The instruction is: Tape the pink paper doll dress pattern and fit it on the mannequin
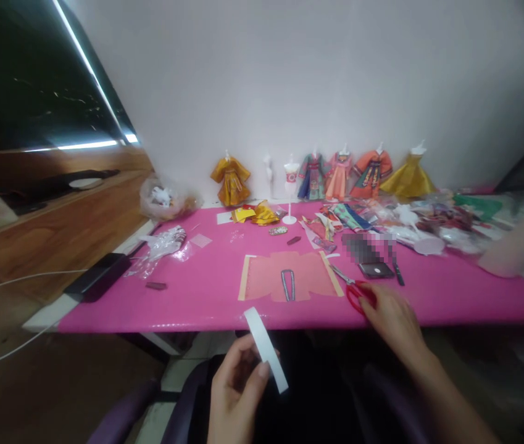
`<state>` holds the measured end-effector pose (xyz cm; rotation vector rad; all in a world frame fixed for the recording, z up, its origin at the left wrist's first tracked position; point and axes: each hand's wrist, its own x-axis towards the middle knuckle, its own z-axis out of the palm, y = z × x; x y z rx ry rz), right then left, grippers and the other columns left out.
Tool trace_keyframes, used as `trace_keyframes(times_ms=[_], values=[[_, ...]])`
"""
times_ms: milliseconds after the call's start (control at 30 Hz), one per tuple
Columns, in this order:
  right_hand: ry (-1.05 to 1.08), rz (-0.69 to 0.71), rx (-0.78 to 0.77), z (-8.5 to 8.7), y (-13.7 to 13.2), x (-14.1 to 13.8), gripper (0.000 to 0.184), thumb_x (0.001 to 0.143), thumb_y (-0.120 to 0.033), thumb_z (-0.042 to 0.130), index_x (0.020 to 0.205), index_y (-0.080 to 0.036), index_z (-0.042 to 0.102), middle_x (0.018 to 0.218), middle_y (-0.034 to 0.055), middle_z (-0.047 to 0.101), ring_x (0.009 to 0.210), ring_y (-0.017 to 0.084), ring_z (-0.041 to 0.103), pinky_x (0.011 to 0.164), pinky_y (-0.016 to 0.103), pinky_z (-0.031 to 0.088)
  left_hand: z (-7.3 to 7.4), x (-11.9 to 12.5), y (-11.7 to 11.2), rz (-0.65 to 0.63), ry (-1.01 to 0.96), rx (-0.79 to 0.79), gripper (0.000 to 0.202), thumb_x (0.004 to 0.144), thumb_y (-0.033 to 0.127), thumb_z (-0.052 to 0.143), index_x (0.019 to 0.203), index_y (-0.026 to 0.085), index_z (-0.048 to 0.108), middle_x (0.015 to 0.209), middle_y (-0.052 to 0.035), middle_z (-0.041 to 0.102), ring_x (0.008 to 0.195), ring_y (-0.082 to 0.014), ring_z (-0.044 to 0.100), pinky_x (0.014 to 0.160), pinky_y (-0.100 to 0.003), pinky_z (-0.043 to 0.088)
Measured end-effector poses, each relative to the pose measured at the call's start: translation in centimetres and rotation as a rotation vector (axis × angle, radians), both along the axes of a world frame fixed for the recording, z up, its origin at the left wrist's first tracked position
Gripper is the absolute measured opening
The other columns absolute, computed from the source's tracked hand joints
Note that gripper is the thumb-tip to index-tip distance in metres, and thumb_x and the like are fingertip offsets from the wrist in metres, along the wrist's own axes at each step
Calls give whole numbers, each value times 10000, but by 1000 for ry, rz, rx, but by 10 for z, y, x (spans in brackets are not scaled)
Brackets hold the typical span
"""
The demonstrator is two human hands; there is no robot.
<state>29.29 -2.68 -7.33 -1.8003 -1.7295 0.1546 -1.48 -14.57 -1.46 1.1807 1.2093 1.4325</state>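
My left hand (236, 388), in front of the table's edge, pinches a narrow white strip (265, 346) between thumb and fingers. The strip slants, its upper end towards the table. On the right, my right hand (394, 317) has its fingers closed at the red handles of a pair of scissors (350, 282), which lie at the table's near side with the blades pointing away to the left. Beside the blades a salmon-pink fabric garment piece (262, 277) is spread flat, with cream bands along both ends. A dark patterned trim loop (288, 285) lies on its middle.
A pink cover (197, 296) lies over the table. Small doll dresses (230, 182) and a white mannequin stand (289, 191) line the wall. Fabric scraps and plastic bags (421, 225) crowd the back right. A phone (375, 269) lies beyond my right hand; a black box (97, 276) sits far left.
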Motion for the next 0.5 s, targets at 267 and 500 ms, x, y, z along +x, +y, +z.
trace_keyframes(times_ms=[267, 500], values=[[532, 135, 0, 52, -33, -27, 460, 906, -499, 518, 1286, -242, 496, 1228, 128, 663, 1033, 293, 693, 908, 471, 557, 2, -4, -1, 50, -141, -69, 202, 825, 360, 728, 980, 232, 731, 836, -18, 740, 785, -191, 664, 729, -267, 507], [1314, 481, -601, 90, -87, -74, 572, 800, -489, 763, 1318, -323, 586, 1200, 107, 711, 999, 270, 710, 918, 417, 537, 7, -11, 7, 88, -335, -67, 244, 775, 365, 767, 947, 193, 747, 795, -50, 738, 741, -201, 649, 709, -298, 488]])
